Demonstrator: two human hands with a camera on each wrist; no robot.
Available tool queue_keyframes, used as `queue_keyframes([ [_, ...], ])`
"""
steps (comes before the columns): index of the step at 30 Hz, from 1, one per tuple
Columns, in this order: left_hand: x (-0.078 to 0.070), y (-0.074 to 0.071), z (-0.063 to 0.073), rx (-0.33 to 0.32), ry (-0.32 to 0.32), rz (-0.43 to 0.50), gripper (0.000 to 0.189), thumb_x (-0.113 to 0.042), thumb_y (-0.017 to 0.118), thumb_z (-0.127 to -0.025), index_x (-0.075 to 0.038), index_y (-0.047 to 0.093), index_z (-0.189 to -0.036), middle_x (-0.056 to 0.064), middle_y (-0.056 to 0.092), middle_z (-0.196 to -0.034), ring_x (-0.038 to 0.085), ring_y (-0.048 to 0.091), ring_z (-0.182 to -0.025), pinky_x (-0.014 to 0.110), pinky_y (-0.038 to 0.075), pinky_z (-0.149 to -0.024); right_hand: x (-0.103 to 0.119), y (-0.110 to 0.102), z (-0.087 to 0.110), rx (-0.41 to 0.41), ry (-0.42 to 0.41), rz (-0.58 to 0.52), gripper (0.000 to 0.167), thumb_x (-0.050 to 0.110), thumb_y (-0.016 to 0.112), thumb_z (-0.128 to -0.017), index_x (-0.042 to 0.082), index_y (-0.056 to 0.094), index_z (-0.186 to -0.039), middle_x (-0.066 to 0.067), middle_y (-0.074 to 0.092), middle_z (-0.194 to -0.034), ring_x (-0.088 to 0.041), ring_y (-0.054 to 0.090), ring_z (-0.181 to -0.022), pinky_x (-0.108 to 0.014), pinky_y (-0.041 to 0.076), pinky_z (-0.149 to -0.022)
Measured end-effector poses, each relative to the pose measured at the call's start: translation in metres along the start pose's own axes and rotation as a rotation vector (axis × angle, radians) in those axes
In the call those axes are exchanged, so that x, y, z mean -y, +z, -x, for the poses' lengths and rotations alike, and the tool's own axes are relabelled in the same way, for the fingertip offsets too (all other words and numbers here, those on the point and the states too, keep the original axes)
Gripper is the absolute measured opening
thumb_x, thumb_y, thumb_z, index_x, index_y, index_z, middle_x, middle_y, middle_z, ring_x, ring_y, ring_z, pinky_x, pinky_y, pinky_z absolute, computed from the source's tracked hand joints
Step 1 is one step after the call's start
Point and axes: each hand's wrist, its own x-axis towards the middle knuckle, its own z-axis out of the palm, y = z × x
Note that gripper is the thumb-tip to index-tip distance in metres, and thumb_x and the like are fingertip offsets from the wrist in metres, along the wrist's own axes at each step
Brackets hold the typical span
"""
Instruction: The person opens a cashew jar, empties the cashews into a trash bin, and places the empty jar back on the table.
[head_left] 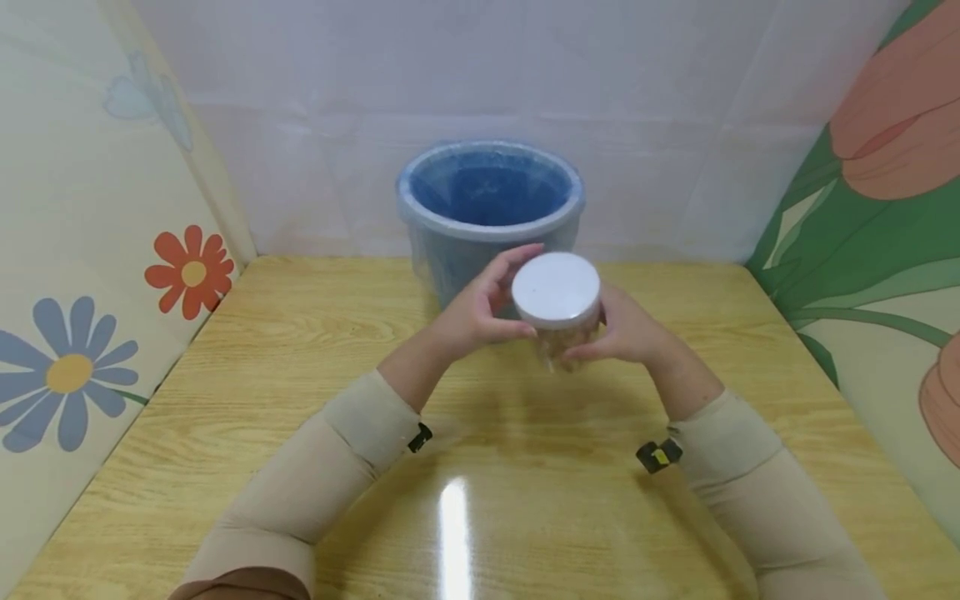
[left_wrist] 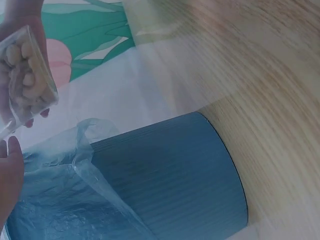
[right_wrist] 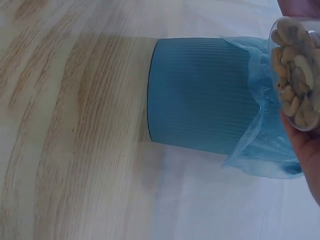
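Note:
A clear jar of cashews [right_wrist: 301,80] with a white lid [head_left: 557,287] is held up in front of the bin, tilted slightly. My right hand [head_left: 628,327] grips the jar's body, thumb on the near side. Around the left side of the lid, my left hand [head_left: 480,302] spreads thumb and fingers, the palm apart from it. In the left wrist view two left fingertips [left_wrist: 14,145] show near the jar's lid end, which is cut off by the frame. From the right wrist view the cashews are visible through the jar's base.
A blue ribbed bin [left_wrist: 175,165] lined with a clear plastic bag [right_wrist: 257,145] stands at the back of the wood-grain table [head_left: 322,325], close to the white backdrop [head_left: 645,167]. Flower-printed panels [head_left: 67,208] flank the table on both sides.

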Motion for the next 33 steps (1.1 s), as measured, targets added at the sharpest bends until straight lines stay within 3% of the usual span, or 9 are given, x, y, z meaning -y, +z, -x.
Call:
queue_keyframes([
  [3,0.0003,-0.002,-0.0008,0.019,0.01,0.016,0.102,-0.029,0.081,-0.066,0.001,0.02,-0.142,0.018,0.03,-0.143,0.027,0.037,-0.126,0.036,0.029,-0.108,0.0019,0.0,0.0002,0.014,-0.018,-0.012,0.094,-0.001,0.08,-0.056,-0.002,0.031,-0.136,-0.015,0.045,-0.13,-0.023,0.042,-0.119,-0.046,0.033,-0.103],
  [6,0.0002,-0.0034,-0.0016,0.021,0.004,0.025,0.109,-0.04,0.081,-0.063,0.002,0.02,-0.142,0.019,0.029,-0.143,0.027,0.036,-0.127,0.036,0.028,-0.108,0.0026,-0.0006,0.0003,0.034,-0.015,-0.006,0.094,0.0,0.08,-0.057,-0.002,0.031,-0.136,-0.015,0.044,-0.131,-0.023,0.042,-0.119,-0.046,0.033,-0.102],
  [13,0.0012,-0.0075,-0.0019,0.051,-0.031,0.007,0.11,-0.043,0.081,-0.061,0.001,0.02,-0.142,0.018,0.027,-0.145,0.027,0.035,-0.128,0.035,0.03,-0.107,0.0024,-0.0026,0.0001,0.098,-0.005,0.016,0.092,0.003,0.08,-0.06,-0.004,0.03,-0.136,-0.017,0.044,-0.13,-0.026,0.043,-0.117,-0.044,0.037,-0.1],
  [22,0.0007,-0.0072,-0.0042,0.096,-0.044,0.02,0.111,-0.046,0.08,-0.061,-0.001,0.02,-0.143,0.017,0.03,-0.143,0.027,0.037,-0.125,0.039,0.036,-0.103,0.0044,-0.002,-0.0009,0.138,-0.013,-0.018,0.086,0.01,0.08,-0.063,-0.007,0.033,-0.132,-0.019,0.047,-0.125,-0.021,0.047,-0.113,-0.034,0.042,-0.097],
  [33,0.0026,-0.003,-0.0041,0.138,-0.06,0.131,0.109,-0.039,0.082,-0.061,0.001,0.021,-0.142,0.022,0.035,-0.136,0.028,0.04,-0.122,0.039,0.037,-0.102,0.0026,-0.0024,-0.0023,0.218,-0.005,-0.068,0.082,0.013,0.078,-0.067,-0.005,0.032,-0.133,-0.017,0.046,-0.127,-0.022,0.046,-0.116,-0.037,0.039,-0.1],
])
